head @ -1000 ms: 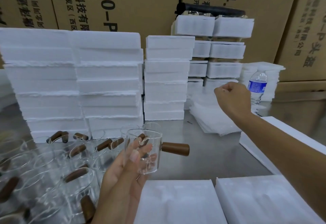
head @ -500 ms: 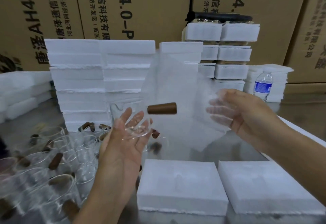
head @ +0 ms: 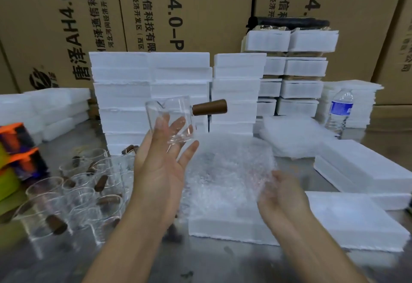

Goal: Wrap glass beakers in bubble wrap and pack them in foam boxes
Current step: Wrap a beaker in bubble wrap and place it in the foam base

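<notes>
Glass catches my eye first: the beaker (head: 171,122) is up in the air above the tabletop (head: 200,260), upright, with its brown wooden handle (head: 209,107) pointing right. I see the left hand (head: 160,171) raised palm up, forearm angled up from the lower edge of view, fingers (head: 192,148) spread and nearly straight. The beaker rests on the fingertips rather than in a curled grip.

The right hand (head: 281,195) sits lower and to the right, palm up, under the near right corner of a bubble wrap sheet (head: 227,171). Its fingers show only as a blur through the plastic, so I cannot tell whether it pinches the sheet or just carries it. The sheet spreads over a closed foam box (head: 231,227) lying flat near me.

More beakers (head: 84,193) crowd the tabletop on the left (some look tipped over). Foam box stacks (head: 151,86) stand behind, with a pile of bubble wrap (head: 294,135) further right.
</notes>
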`<state>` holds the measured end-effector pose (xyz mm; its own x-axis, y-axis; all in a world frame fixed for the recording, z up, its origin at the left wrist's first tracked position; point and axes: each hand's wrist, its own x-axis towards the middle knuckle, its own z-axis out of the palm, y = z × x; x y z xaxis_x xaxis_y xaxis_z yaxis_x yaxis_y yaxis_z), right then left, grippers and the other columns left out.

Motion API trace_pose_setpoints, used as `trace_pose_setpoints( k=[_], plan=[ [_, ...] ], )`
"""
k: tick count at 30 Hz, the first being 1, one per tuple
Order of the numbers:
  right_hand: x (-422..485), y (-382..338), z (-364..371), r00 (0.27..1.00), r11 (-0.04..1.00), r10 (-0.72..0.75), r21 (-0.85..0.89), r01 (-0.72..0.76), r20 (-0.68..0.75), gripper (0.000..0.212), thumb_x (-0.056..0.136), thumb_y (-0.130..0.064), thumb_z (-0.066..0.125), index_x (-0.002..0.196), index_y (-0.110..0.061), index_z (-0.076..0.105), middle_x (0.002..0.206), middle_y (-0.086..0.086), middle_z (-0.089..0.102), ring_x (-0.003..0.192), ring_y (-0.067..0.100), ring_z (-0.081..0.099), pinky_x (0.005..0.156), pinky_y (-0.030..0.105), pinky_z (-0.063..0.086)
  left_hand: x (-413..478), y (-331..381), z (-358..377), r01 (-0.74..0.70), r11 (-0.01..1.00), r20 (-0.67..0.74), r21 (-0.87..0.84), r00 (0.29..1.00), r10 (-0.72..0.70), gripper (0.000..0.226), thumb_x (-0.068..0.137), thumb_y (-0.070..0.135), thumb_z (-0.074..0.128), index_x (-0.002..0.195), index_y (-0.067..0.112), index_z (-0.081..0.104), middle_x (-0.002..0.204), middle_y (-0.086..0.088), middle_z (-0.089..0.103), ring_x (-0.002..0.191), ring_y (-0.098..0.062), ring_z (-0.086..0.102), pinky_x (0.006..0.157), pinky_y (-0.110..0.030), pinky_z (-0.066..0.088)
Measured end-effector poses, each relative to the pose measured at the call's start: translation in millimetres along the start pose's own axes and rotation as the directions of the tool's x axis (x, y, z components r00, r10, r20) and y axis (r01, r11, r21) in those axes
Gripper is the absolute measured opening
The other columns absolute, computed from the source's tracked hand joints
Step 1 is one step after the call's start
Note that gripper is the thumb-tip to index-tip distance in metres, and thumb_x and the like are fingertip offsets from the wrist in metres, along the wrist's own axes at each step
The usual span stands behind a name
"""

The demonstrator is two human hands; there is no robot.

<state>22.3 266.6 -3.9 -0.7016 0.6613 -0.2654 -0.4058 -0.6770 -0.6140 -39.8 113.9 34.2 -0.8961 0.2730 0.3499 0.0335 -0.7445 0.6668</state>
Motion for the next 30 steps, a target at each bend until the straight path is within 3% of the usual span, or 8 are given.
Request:
trace_pose_setpoints(
  k=[3, 8, 10, 13, 16, 20, 23, 30],
  plan=[
    [-5, 15, -14, 0.987, 0.937, -0.157, -0.32, 0.141, -0.023, 0.025, 0.093, -0.004, 0.046, 0.072, -0.012, 0.058, 0.077, 0.002, 0.061, 0.061, 0.007, 0.054, 0.056, 0.019, 0.04, -3, -8, -4, -0.001, 0.999, -0.012, 0.04, 1.0, 0.001, 0.052, 0.063, 0.046, 0.063, 0.109, 0.022, 0.061, 0.106, 0.003, 0.072, 0.104, -0.015, 0.067, 0.086, -0.032, 0.055],
    [-13, 21, -27, 0.917, 0.558, -0.313, -0.734, 0.389, 0.248, 0.011, 0.087, -0.017, 0.061, 0.089, -0.026, 0.054, 0.095, -0.008, 0.056, 0.082, 0.003, 0.053, 0.074, 0.025, 0.04, -3, -23, -6, 0.039, 0.995, -0.001, 0.088, 0.999, -0.039, 0.048, 0.066, 0.043, 0.065, 0.108, 0.02, 0.061, 0.099, 0.004, 0.074, 0.098, -0.015, 0.069, 0.078, -0.028, 0.058],
    [-12, 16, -32, 0.752, 0.246, -0.494, -0.759, 0.603, 0.437, 0.02, 0.088, -0.019, 0.061, 0.095, -0.033, 0.049, 0.108, -0.012, 0.049, 0.096, 0.0, 0.047, 0.084, 0.021, 0.034, -1, -31, -4, 0.075, 0.987, 0.007, 0.144, 0.997, -0.077, 0.053, 0.062, 0.044, 0.069, 0.108, 0.02, 0.063, 0.098, 0.005, 0.074, 0.096, -0.014, 0.069, 0.071, -0.023, 0.057],
    [-11, -5, -34, 0.515, 0.095, -0.641, -0.607, 0.789, 0.569, 0.023, 0.091, -0.033, 0.051, 0.113, -0.037, 0.045, 0.115, -0.023, 0.048, 0.105, -0.014, 0.042, 0.09, 0.006, 0.032, 1, -43, -2, 0.138, 0.945, 0.038, 0.298, 0.987, -0.156, 0.069, 0.055, 0.046, 0.081, 0.116, 0.019, 0.063, 0.106, 0.001, 0.071, 0.092, -0.011, 0.069, 0.067, -0.02, 0.053],
    [-5, -28, -35, 0.512, 0.024, -0.51, -0.584, 0.812, 0.691, 0.025, 0.09, -0.044, 0.041, 0.115, -0.043, 0.048, 0.111, -0.036, 0.049, 0.105, -0.02, 0.045, 0.082, -0.004, 0.031, 0, -55, 2, 0.163, 0.884, 0.101, 0.439, 0.968, -0.229, 0.066, 0.061, 0.047, 0.076, 0.121, 0.026, 0.061, 0.116, 0.007, 0.067, 0.095, -0.005, 0.067, 0.068, -0.016, 0.05],
    [3, -43, -42, 0.581, -0.112, -0.144, -0.596, 0.795, 0.801, 0.014, 0.091, -0.039, 0.045, 0.095, -0.047, 0.057, 0.09, -0.029, 0.064, 0.092, -0.007, 0.059, 0.079, 0.012, 0.045, 0, -72, 11, 0.165, 0.831, 0.156, 0.531, 0.945, -0.287, 0.057, 0.064, 0.049, 0.076, 0.117, 0.032, 0.062, 0.112, 0.012, 0.067, 0.095, -0.003, 0.066, 0.071, -0.017, 0.048],
    [11, -47, -49, 0.633, -0.069, -0.102, -0.64, 0.765, 0.767, 0.016, 0.093, -0.028, 0.05, 0.087, -0.039, 0.06, 0.082, -0.02, 0.067, 0.08, 0.004, 0.064, 0.076, 0.026, 0.053, 0, -82, 16, 0.158, 0.798, 0.173, 0.582, 0.934, -0.312, 0.052, 0.062, 0.052, 0.07, 0.111, 0.035, 0.062, 0.107, 0.012, 0.067, 0.091, -0.002, 0.065, 0.072, -0.017, 0.049],
    [24, -62, -60, 0.702, -0.097, -0.194, -0.726, 0.681, 0.685, 0.023, 0.092, -0.023, 0.052, 0.074, -0.031, 0.062, 0.064, -0.008, 0.064, 0.059, 0.001, 0.059, 0.058, 0.012, 0.042, 4, -92, 15, 0.082, 0.611, 0.264, 0.787, 0.851, -0.454, 0.071, 0.065, 0.061, 0.071, 0.125, 0.032, 0.046, 0.112, 0.02, 0.057, 0.098, 0.005, 0.058, 0.079, -0.015, 0.046]
  ],
)
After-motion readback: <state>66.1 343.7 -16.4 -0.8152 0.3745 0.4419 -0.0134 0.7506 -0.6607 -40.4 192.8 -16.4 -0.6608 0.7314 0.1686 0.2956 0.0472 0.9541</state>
